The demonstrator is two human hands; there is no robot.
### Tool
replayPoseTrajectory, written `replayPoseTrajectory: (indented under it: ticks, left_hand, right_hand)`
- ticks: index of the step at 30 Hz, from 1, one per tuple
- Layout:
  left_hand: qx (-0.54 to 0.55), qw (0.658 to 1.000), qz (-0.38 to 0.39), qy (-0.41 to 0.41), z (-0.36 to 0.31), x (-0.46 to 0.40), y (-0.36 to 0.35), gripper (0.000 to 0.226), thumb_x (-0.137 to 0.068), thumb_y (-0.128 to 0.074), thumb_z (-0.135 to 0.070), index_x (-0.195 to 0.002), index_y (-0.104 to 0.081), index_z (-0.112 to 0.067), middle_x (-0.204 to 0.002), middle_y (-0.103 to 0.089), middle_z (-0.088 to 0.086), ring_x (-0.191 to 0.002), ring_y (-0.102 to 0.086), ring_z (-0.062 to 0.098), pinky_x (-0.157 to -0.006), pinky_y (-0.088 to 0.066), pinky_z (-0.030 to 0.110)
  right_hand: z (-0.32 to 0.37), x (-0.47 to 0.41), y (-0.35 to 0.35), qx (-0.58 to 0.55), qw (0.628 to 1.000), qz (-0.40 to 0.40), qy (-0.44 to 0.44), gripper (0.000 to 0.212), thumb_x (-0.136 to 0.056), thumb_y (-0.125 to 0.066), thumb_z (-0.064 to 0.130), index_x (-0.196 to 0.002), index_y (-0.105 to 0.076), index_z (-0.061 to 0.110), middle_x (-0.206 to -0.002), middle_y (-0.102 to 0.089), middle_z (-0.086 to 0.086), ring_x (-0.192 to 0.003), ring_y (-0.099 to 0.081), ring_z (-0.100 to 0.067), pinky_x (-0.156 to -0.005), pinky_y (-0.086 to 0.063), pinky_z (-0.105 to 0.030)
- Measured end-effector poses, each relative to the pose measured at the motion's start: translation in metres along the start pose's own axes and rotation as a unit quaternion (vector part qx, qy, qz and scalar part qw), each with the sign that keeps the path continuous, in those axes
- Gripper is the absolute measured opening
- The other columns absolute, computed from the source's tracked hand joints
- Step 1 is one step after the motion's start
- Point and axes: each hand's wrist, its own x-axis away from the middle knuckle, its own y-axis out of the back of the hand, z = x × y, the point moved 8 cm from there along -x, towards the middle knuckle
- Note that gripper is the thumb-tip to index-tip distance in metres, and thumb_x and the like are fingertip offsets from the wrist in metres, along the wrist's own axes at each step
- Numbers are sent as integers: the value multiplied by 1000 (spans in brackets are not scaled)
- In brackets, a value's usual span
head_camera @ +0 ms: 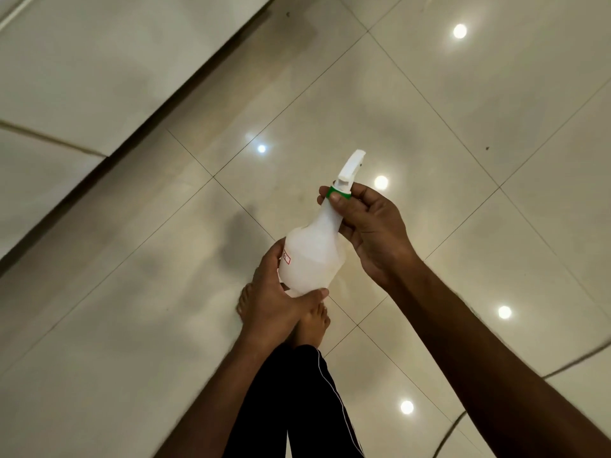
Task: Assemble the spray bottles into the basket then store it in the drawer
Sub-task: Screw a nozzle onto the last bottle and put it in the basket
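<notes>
Glossy beige tiled floor [463, 104] fills the view, with ceiling-light reflections. Bare feet [312, 320] and black trousers [297, 401] stand below. Translucent white plastic spray bottle [312, 256] is held in mid-air above the feet. Left hand [274, 302] grips its base. Right hand [367, 226] pinches the green collar [339, 193] under the white trigger head [352, 166].

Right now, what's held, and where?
One spray bottle: left hand grips its base, right hand fingers pinch the green collar.
</notes>
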Motion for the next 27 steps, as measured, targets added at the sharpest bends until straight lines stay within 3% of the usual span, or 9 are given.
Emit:
replayPoseTrajectory:
  ticks: [3, 6, 9, 12, 15, 18, 22, 25, 27]
  left_hand:
    - [8, 1000, 4, 14, -1, -1, 2, 99, -45, -84, -54, -131, -37, -52, -127, -54, -23, -113, -59, 7, -97, -52, 43]
    - [86, 996, 31, 4, -11, -1, -1, 95, -51, -86, -39, -133, -39, -47, -131, -53, -18, -110, -58, -6, -88, -54, 22]
    - [116, 991, 51, -32, -23, -4, -3, 91, -60, -88, -17, -132, -39, -43, -137, -46, -17, -125, -49, 8, -84, -53, 15]
    - [131, 989, 49, -53, -31, -7, -5, 91, -63, -86, -6, -133, -37, -37, -136, -44, -20, -126, -48, 9, -84, -54, 18]
    - [117, 991, 50, -52, -32, -7, -3, 92, -63, -86, -5, -136, -34, -30, -134, -44, -21, -126, -46, 6, -89, -52, 18]
    - [123, 988, 84, -40, -33, -7, 3, 84, -69, -85, -13, -136, -36, -27, -141, -44, -15, -132, -42, 3, -98, -46, 19]
    - [193, 979, 69, 16, -39, -3, 23, 43, -86, -60, -51, -124, -52, -34, -130, -58, -13, -125, -53, 8, -102, -48, 36]
    - [264, 963, 34, 51, -50, 3, 46, 18, -94, -52, -43, -107, -59, -34, -119, -65, -6, -115, -62, 17, -91, -55, 39]
    - [273, 960, 11, 60, -59, 7, 60, 13, -94, -55, -39, -103, -59, -30, -116, -66, -2, -109, -66, 19, -83, -59, 38]
  right_hand:
    - [5, 14, -1, -8, 1000, 11, -3, 48, -83, -64, 36, -127, -62, 15, -124, -70, -7, -117, -66, -19, -100, -53, -35]
    - [-5, 30, 17, 31, 997, -53, -36, 57, -91, -49, 53, -135, -56, 18, -136, -63, -1, -128, -57, -15, -112, -42, -37]
    - [-34, 43, 30, 121, 977, -85, -151, 51, -95, -46, 56, -136, -55, 27, -140, -57, 3, -130, -51, -20, -109, -43, -46]
    - [-58, 51, 20, 74, 963, -41, -256, 53, -87, -54, 66, -126, -60, 29, -130, -62, 2, -121, -59, -24, -99, -51, -54]
    - [-58, 46, 12, 3, 967, -36, -250, 46, -88, -61, 57, -122, -65, 26, -124, -68, -4, -113, -67, -28, -89, -58, -51]
    - [-43, 37, 7, 8, 979, -28, -200, 34, -94, -58, 47, -121, -68, 30, -127, -67, -2, -109, -68, -28, -79, -60, -41]
    - [-23, 30, -6, 39, 986, 7, -162, 34, -98, -53, 37, -129, -63, 27, -131, -66, -1, -110, -65, -25, -92, -53, -45]
    - [-8, 34, -29, 54, 987, 44, -144, 34, -101, -51, 30, -133, -60, 24, -133, -64, -4, -115, -62, -25, -98, -50, -45]
    - [2, 38, -45, 70, 987, 63, -130, 34, -102, -49, 28, -134, -60, 23, -132, -65, -3, -120, -61, -25, -101, -50, -44]
